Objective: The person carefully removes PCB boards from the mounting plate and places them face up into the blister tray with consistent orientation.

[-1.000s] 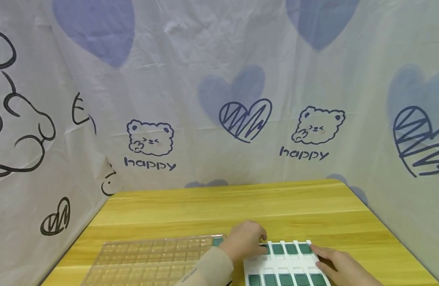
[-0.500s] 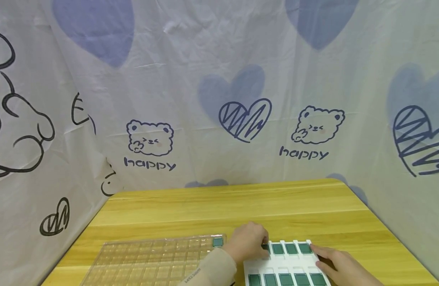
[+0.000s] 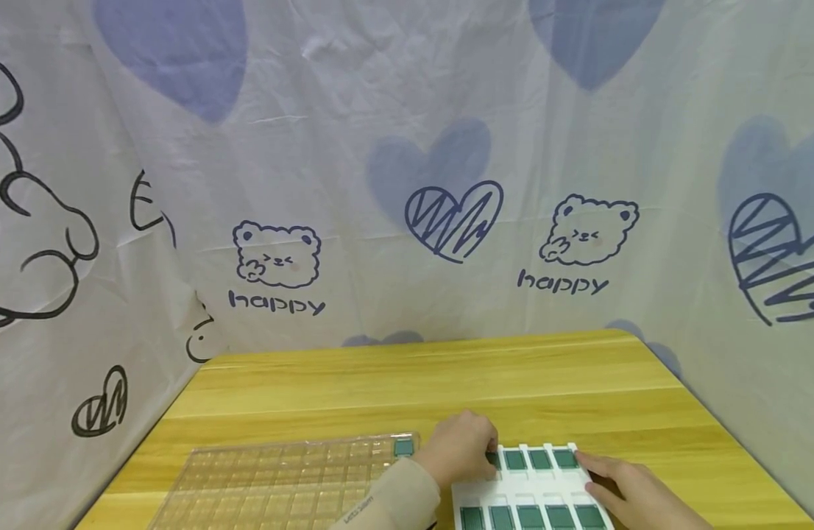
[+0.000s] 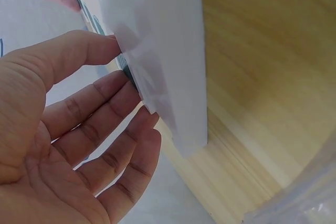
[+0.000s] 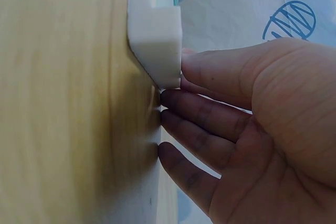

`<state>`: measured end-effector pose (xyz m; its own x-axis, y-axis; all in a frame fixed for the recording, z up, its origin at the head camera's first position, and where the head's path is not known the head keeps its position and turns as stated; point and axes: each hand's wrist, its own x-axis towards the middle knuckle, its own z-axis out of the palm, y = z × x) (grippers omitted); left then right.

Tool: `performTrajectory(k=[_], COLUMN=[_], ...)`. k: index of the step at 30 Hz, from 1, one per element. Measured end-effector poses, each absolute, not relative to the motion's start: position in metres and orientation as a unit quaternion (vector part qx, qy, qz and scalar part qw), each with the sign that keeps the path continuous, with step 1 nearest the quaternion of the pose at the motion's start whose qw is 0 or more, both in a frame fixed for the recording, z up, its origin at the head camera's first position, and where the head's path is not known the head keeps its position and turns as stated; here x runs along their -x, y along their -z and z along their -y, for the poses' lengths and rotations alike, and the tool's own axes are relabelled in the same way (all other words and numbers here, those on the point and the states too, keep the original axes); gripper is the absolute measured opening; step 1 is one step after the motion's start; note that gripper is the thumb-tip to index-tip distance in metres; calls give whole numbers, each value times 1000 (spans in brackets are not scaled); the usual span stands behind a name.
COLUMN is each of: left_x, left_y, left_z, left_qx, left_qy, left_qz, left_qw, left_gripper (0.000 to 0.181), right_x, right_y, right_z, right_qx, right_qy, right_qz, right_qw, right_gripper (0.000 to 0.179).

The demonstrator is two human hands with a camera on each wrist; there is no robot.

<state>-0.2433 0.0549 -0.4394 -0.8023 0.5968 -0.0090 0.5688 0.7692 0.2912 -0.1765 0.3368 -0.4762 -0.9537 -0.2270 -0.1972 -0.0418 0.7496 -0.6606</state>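
A white tray (image 3: pixel 506 487) with rows of small dark green rectangular tiles (image 3: pixel 530 517) in its slots lies at the front right in the head view. My left hand (image 3: pixel 461 447) is at its far left slot. There the thumb and fingertips pinch the edge of a green tile (image 4: pixel 127 72), mostly hidden by the fingers. Alongside the tray's far right corner, my right hand (image 3: pixel 625 486) rests with thumb and index finger touching the white side (image 5: pixel 163 51). Its other fingers (image 5: pixel 197 135) are nearly straight, with their tips at the tabletop.
To the left lies a clear plastic tray (image 3: pixel 274 482) divided into many compartments. One green tile (image 3: pixel 403 447) sits in its far right compartment. Both trays are on a yellow wood-grain table (image 3: pixel 380 390). A printed cloth (image 3: pixel 380 287) hangs around the table's back and sides.
My left hand has shifted slightly and then settled at the same slot, uncovering more of the tile in the clear tray. The right hand and both trays stay in place.
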Motion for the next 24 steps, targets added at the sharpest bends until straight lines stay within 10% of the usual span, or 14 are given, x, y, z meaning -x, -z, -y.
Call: performTrajectory(k=[24], left_x=[245], left_y=[442], left_z=[-54], left_qx=[-308], left_qy=[-136], left_qz=[-940], left_qw=[49], left_gripper=[16], right_x=[177], right_y=[477], right_z=[-341], right_qx=[98], right_qy=[363], right_qz=[-916], right_qw=[143], right_gripper=[63])
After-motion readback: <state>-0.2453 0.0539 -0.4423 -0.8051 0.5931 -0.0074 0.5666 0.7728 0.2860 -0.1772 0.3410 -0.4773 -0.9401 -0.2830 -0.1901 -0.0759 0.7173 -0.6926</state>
